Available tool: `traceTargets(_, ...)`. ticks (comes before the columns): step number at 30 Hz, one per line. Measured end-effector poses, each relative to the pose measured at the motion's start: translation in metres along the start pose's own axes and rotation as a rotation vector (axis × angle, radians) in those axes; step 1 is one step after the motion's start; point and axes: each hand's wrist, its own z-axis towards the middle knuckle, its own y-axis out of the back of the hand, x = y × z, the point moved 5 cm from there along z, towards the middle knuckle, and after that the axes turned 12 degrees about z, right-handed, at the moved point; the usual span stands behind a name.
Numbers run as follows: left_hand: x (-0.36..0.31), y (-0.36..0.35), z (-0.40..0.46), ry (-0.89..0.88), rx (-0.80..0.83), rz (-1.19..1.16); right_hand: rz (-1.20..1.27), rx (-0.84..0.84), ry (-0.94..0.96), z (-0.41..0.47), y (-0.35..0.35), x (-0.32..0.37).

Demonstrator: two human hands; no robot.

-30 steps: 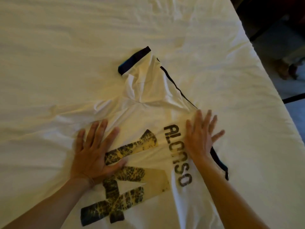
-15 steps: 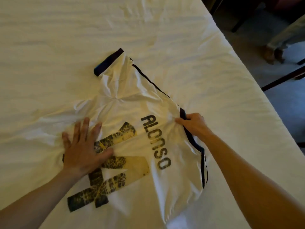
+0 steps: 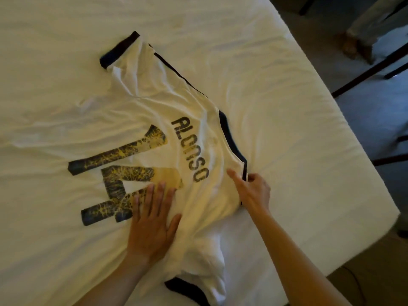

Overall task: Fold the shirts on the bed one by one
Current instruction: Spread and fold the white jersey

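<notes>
The white shirt [image 3: 198,133] lies back-up on the bed [image 3: 287,107], its printed number and name showing. The left hand [image 3: 152,219] presses flat and released on the print, probably to anchor the cloth, while the right hand [image 3: 254,191] pinches the dark-trimmed collar edge [image 3: 231,140], seemingly to straighten it before folding.

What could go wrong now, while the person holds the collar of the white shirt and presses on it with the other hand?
1. The right hand pinches only the dark collar edge, so pulling may stretch it or bunch the shirt further.
2. The left hand lies flat on the cracked number print; sliding may crease it.
3. The near sleeve is crumpled, so the fold may come out uneven.
</notes>
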Motion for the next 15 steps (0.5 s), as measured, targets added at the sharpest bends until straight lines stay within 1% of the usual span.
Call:
traceTargets(2,0.0,0.001,-0.007,0.007,0.015,0.006,-0.056,0.156,-0.003,-0.005,-0.002,-0.01)
traceTargets(3,0.0,0.001,-0.012,0.01,0.025,0.012,-0.059,0.169,-0.004,-0.005,0.004,-0.012)
traceTargets(4,0.0,0.0,-0.018,0.01,0.039,0.02,-0.028,0.128,-0.01,-0.001,0.014,-0.016)
traceTargets(6,0.002,-0.001,-0.027,0.008,0.055,0.039,0.074,-0.025,-0.007,0.003,0.033,-0.023)
traceTargets(7,0.003,-0.001,-0.03,0.002,0.055,0.038,0.12,-0.057,0.001,-0.002,0.037,-0.025)
traceTargets(8,0.003,0.0,-0.031,-0.004,0.056,0.038,0.166,-0.044,-0.002,-0.01,0.036,-0.027)
traceTargets(11,0.002,0.001,-0.032,0.003,0.065,0.063,0.289,0.086,-0.117,-0.049,0.023,-0.039)
traceTargets(13,0.0,0.002,-0.037,0.021,0.077,0.067,0.275,0.154,-0.169,-0.075,0.019,-0.047)
traceTargets(15,-0.005,0.005,-0.042,0.034,0.081,0.068,0.211,0.226,-0.145,-0.097,0.009,-0.055)
